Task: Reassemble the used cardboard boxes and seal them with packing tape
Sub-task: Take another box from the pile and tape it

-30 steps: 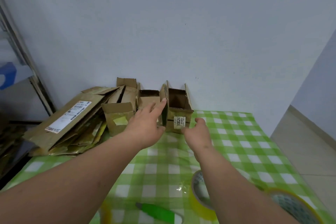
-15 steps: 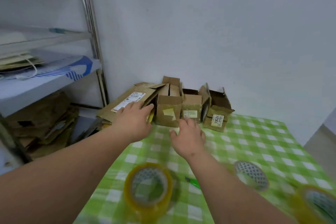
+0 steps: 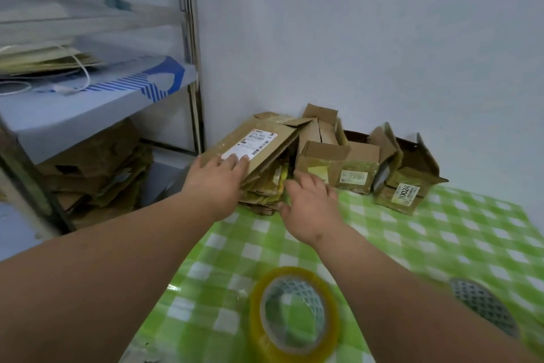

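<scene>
A stack of flattened cardboard boxes point(image 3: 265, 144) lies at the table's back left corner, its top sheet bearing a white shipping label. My left hand point(image 3: 217, 177) rests on that top sheet's near edge with fingers straight. My right hand point(image 3: 312, 200) reaches to the stack's right side, fingers spread and slightly blurred, holding nothing. To the right stand three small assembled open boxes point(image 3: 359, 168), one labelled 30024 point(image 3: 409, 192). A roll of clear packing tape point(image 3: 294, 315) stands near the front of the table.
The table carries a green checked cloth point(image 3: 441, 245). A second tape roll point(image 3: 482, 303) lies at the right behind my forearm. A metal shelf rack point(image 3: 188, 47) stands left, with more flattened cardboard point(image 3: 97, 168) beneath its lower shelf. A white wall runs behind.
The view has swung left and closer to the flattened stack. My left hand moved onto the top sheet's edge, and my right hand moved from the small boxes to the stack's side.
</scene>
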Demonstrator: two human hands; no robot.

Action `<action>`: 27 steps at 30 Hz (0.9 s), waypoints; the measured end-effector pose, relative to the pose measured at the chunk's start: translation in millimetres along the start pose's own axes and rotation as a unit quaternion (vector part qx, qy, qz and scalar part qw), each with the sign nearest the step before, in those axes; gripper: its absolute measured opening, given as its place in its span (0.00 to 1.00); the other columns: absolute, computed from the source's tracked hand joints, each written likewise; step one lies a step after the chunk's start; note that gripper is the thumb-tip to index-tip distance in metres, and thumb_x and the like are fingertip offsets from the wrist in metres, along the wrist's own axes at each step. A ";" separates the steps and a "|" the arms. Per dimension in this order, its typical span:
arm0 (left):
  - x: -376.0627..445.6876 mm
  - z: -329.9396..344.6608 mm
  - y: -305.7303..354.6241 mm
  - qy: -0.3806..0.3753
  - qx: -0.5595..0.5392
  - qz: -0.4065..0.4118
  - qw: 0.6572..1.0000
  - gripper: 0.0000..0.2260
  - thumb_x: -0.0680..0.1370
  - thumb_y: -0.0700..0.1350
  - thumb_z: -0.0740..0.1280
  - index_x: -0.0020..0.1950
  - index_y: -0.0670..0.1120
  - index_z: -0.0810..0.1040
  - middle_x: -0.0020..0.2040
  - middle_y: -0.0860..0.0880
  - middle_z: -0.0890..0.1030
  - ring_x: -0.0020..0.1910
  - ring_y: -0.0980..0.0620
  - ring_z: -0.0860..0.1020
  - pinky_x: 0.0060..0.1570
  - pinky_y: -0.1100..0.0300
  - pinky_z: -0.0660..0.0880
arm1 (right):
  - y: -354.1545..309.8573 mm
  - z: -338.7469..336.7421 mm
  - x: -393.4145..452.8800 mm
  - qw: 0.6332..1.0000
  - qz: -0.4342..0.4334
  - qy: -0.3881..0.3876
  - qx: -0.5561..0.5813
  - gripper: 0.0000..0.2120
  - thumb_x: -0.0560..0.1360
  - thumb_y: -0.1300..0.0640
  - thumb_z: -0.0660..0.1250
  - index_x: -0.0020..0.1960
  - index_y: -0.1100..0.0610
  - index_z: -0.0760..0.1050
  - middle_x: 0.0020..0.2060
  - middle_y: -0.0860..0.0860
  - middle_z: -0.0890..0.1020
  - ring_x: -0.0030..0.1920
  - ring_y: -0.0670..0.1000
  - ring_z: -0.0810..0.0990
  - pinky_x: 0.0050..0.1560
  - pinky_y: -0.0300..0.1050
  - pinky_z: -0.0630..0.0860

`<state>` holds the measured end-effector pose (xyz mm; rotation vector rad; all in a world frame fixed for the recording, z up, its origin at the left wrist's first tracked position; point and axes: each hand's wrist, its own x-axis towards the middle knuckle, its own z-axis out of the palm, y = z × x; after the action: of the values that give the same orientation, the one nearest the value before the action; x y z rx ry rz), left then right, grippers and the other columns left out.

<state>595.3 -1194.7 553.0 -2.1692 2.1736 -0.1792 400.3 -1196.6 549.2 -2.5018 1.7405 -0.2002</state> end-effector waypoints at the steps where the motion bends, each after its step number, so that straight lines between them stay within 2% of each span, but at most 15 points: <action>1: 2.8 0.0 0.9 -0.006 -0.018 -0.004 1.000 0.30 0.82 0.53 0.58 0.80 0.52 0.47 0.80 0.50 0.56 0.76 0.44 0.60 0.70 0.40 0.63 | -0.8 0.1 3.3 1.000 -0.002 -0.002 0.001 0.24 0.81 0.44 0.57 0.75 0.49 0.62 0.78 0.50 0.56 0.78 0.55 0.50 0.75 0.58 0.49; 3: 6.2 -1.6 3.8 -0.013 -0.063 -0.027 0.998 0.28 0.82 0.46 0.56 0.80 0.52 0.47 0.80 0.52 0.57 0.74 0.45 0.64 0.63 0.43 0.71 | -0.6 1.4 7.0 1.000 0.000 -0.009 0.009 0.24 0.81 0.45 0.58 0.75 0.49 0.62 0.78 0.51 0.56 0.77 0.55 0.50 0.75 0.58 0.49; 6: 8.5 -3.2 2.2 0.012 -0.119 -0.061 0.991 0.25 0.83 0.43 0.54 0.80 0.52 0.52 0.77 0.50 0.64 0.68 0.43 0.70 0.56 0.47 0.73 | 2.2 2.7 5.7 1.000 0.012 -0.013 0.018 0.24 0.81 0.46 0.58 0.75 0.48 0.62 0.77 0.52 0.58 0.77 0.57 0.51 0.75 0.59 0.50; 9: 7.3 -5.7 -6.2 0.084 -0.183 -0.085 0.976 0.18 0.83 0.43 0.54 0.73 0.52 0.63 0.64 0.45 0.77 0.56 0.40 0.77 0.49 0.49 0.74 | 1.2 2.8 -1.5 0.999 0.030 -0.018 0.025 0.22 0.81 0.45 0.57 0.74 0.49 0.63 0.75 0.52 0.60 0.76 0.57 0.53 0.75 0.59 0.52; 11: 1.6 -15.9 -10.7 0.129 -0.248 -0.101 0.955 0.13 0.83 0.45 0.53 0.67 0.51 0.68 0.54 0.43 0.79 0.48 0.41 0.78 0.46 0.47 0.76 | -1.5 1.7 -9.6 0.998 0.042 -0.021 0.042 0.22 0.81 0.45 0.57 0.74 0.49 0.64 0.74 0.52 0.62 0.74 0.57 0.56 0.75 0.58 0.54; 13: -8.2 -30.3 -12.2 0.167 -0.292 -0.117 0.935 0.12 0.84 0.45 0.53 0.64 0.49 0.70 0.49 0.44 0.79 0.43 0.43 0.77 0.44 0.47 0.76 | -3.6 -1.0 -20.2 0.996 0.054 -0.028 0.060 0.22 0.81 0.45 0.57 0.74 0.48 0.64 0.73 0.52 0.64 0.73 0.57 0.58 0.73 0.57 0.56; 15: -20.4 -44.0 -11.7 0.213 -0.321 -0.131 0.914 0.12 0.84 0.44 0.54 0.65 0.47 0.71 0.48 0.44 0.79 0.43 0.45 0.75 0.42 0.50 0.72 | -4.5 -4.5 -31.7 0.994 0.068 -0.033 0.074 0.23 0.82 0.45 0.57 0.75 0.48 0.63 0.73 0.52 0.64 0.74 0.57 0.58 0.72 0.56 0.57; 17: -33.9 -56.3 -8.2 0.247 -0.346 -0.128 0.896 0.12 0.84 0.45 0.54 0.65 0.45 0.72 0.51 0.44 0.79 0.46 0.43 0.76 0.45 0.52 0.70 | -3.4 -9.6 -44.4 0.990 0.091 -0.027 0.101 0.24 0.82 0.44 0.57 0.75 0.48 0.63 0.73 0.52 0.65 0.73 0.57 0.60 0.71 0.56 0.59; 20: -59.3 -73.5 4.7 0.267 -0.373 -0.097 0.883 0.15 0.85 0.47 0.54 0.69 0.48 0.71 0.54 0.47 0.79 0.52 0.44 0.78 0.49 0.51 0.73 | 4.5 -15.8 -64.4 0.978 0.125 0.008 0.169 0.22 0.81 0.45 0.59 0.74 0.49 0.66 0.72 0.53 0.67 0.72 0.58 0.64 0.70 0.57 0.64; 22: -76.7 -80.7 15.4 0.268 -0.385 -0.072 0.880 0.16 0.85 0.49 0.54 0.70 0.50 0.71 0.55 0.48 0.80 0.52 0.45 0.78 0.52 0.49 0.75 | 12.8 -19.2 -78.9 0.967 0.141 0.032 0.211 0.21 0.81 0.46 0.60 0.72 0.50 0.69 0.71 0.53 0.69 0.70 0.58 0.67 0.69 0.58 0.66; 25: -101.8 -86.6 32.8 0.269 -0.385 -0.043 0.882 0.14 0.85 0.49 0.54 0.68 0.50 0.72 0.47 0.49 0.78 0.45 0.45 0.76 0.43 0.51 0.71 | 26.3 -23.1 -105.8 0.957 0.163 0.046 0.233 0.21 0.80 0.47 0.61 0.71 0.52 0.70 0.69 0.53 0.71 0.68 0.58 0.71 0.67 0.58 0.70; 27: -117.4 -87.9 45.3 0.265 -0.389 -0.036 0.882 0.15 0.85 0.49 0.54 0.68 0.49 0.73 0.46 0.50 0.77 0.44 0.44 0.76 0.40 0.53 0.68 | 37.6 -23.2 -127.4 0.960 0.180 0.048 0.210 0.20 0.80 0.48 0.61 0.70 0.52 0.72 0.68 0.53 0.73 0.67 0.57 0.72 0.66 0.56 0.71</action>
<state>539.6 -1074.2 630.1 -2.8907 2.8187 0.1611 318.1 -1090.1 559.3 -1.8766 1.9085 -0.5969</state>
